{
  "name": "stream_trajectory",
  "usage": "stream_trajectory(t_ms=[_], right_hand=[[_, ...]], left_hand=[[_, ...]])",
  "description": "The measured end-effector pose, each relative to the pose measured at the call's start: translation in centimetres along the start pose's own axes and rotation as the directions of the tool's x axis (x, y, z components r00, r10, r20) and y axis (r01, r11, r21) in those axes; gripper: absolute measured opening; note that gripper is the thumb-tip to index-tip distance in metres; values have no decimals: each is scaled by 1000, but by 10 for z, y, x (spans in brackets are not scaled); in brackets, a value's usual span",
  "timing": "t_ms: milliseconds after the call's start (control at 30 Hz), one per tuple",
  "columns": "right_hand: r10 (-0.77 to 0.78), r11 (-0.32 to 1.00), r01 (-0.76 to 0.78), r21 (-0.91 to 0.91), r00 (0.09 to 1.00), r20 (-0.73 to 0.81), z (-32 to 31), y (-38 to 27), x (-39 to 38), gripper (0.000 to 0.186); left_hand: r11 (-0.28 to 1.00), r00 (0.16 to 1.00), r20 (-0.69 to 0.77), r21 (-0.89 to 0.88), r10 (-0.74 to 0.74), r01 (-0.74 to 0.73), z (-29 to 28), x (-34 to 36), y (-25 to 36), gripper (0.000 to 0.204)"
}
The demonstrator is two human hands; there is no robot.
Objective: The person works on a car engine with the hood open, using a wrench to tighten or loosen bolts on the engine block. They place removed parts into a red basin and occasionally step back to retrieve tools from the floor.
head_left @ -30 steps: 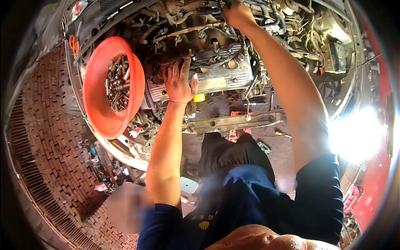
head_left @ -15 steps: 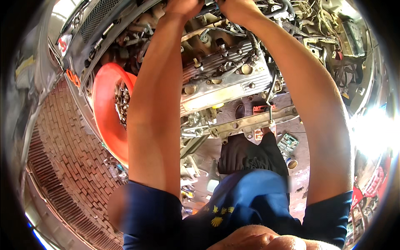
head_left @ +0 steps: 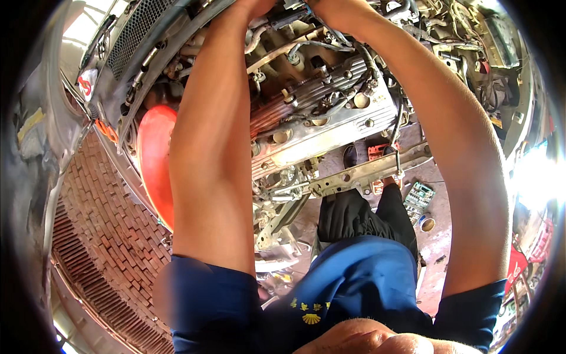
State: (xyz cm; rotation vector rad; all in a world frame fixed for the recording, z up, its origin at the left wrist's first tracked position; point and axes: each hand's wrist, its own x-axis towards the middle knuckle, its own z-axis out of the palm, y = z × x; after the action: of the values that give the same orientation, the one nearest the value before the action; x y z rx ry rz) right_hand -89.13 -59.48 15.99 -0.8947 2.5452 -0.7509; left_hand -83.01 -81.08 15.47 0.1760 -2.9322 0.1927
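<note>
Engine's silver cover (head_left: 330,134) is lying at 1 o'clock; red bowl (head_left: 156,165) is sitting at 9 o'clock, being partly hidden by the left forearm (head_left: 212,130). 2 hands, left hand (head_left: 254,6) and right hand (head_left: 329,12), are being held at 12 o'clock, cut off by the upper edge. Step in hand is seemingly being done behind the cover, near wiring (head_left: 323,43); next move is probably calling for a sure finger hold there. Dark tube-like part (head_left: 289,19) is showing between the hands. Fingers are being hidden: spread, pressed together or pinching, touching or holding, cannot be told.
</note>
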Motion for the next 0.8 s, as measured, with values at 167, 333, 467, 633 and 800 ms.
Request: stream_trajectory(t_ms=[167, 333, 467, 633, 800], right_hand=[[-248, 652, 391, -650, 920, 305, 6, -15, 6, 19], [-354, 627, 371, -685, 919, 175, 7, -19, -7, 19], [-107, 643, 413, -644, 882, 459, -25, -21, 2, 17], [-267, 486, 553, -676, 831, 488, 1, -24, 13, 14], [-114, 882, 188, -431, 975, 192, 17, 2, 18, 16]], left_hand=[[1000, 998, -68, -23, 16, -18, 9, 4, -4, 45], [997, 984, -168, -18, 66, -70, 18, 5, -6, 45], [964, 841, -482, 34, 247, -263, 24, 13, 3, 46], [753, 857, -225, 610, 464, -247, 71, -9, -49, 56], [995, 966, -238, 32, 96, -91, 34, 3, -9, 50]])
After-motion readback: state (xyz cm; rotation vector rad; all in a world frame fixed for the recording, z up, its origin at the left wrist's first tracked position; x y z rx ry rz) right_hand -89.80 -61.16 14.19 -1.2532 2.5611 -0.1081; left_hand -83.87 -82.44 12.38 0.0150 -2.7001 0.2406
